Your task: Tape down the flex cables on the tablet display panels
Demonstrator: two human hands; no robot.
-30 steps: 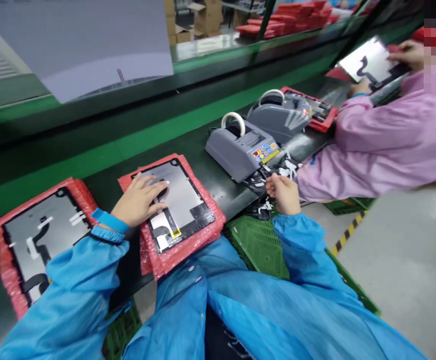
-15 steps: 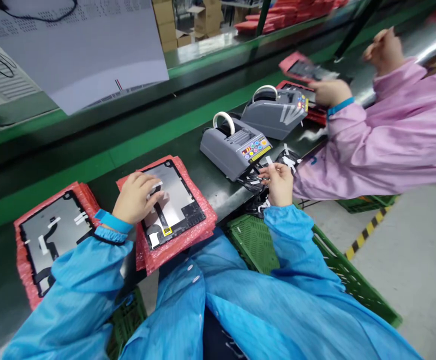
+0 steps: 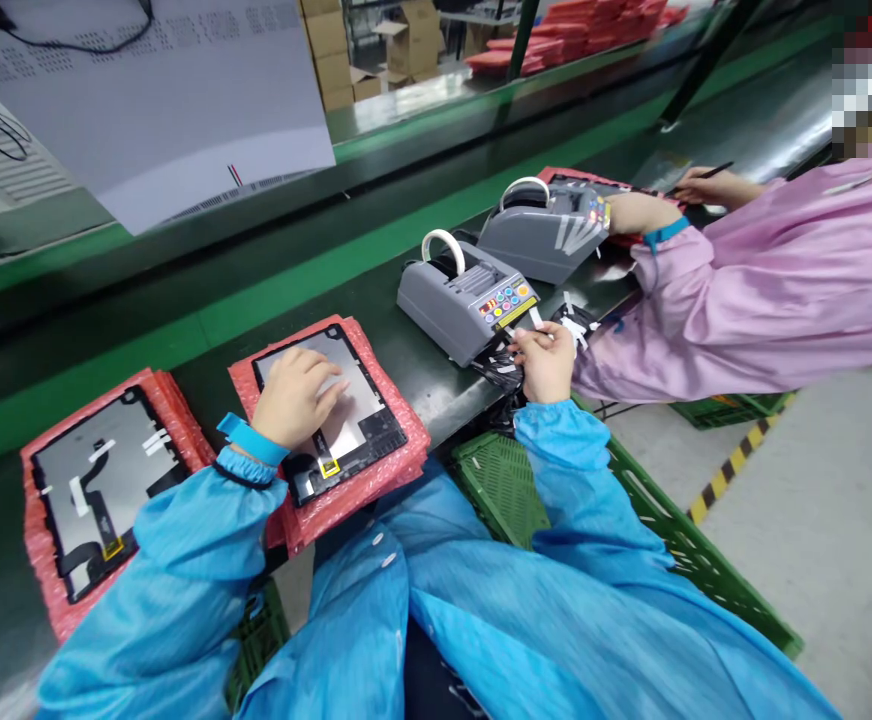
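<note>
My left hand point(image 3: 297, 395) rests over a tablet screen panel point(image 3: 361, 385), its fingers apart and slightly bent. The panel's grey back shows a dark flex cable with a yellow-framed end below my hand; part of the cable is hidden under it. This panel lies on a stack of red bubble-wrap bags point(image 3: 406, 455). At the front of the nearer grey tape dispenser point(image 3: 470, 300), my right hand point(image 3: 547, 362) is closed in a pinch. A short whitish strip of tape point(image 3: 535, 316) sticks up from its fingertips.
Left of me, another screen panel point(image 3: 132, 450) with white tape pieces lies on red bubble wrap. A second tape dispenser point(image 3: 545, 230) stands behind the first. A co-worker's pink sleeve point(image 3: 773, 300) reaches in from the right. Green crates point(image 3: 500, 490) sit below the bench edge.
My left hand has shifted slightly right and down over the panel, uncurling its fingers. My right hand has moved slightly left, closer to the dispenser's front. The co-worker's hands have lowered toward the bench.
</note>
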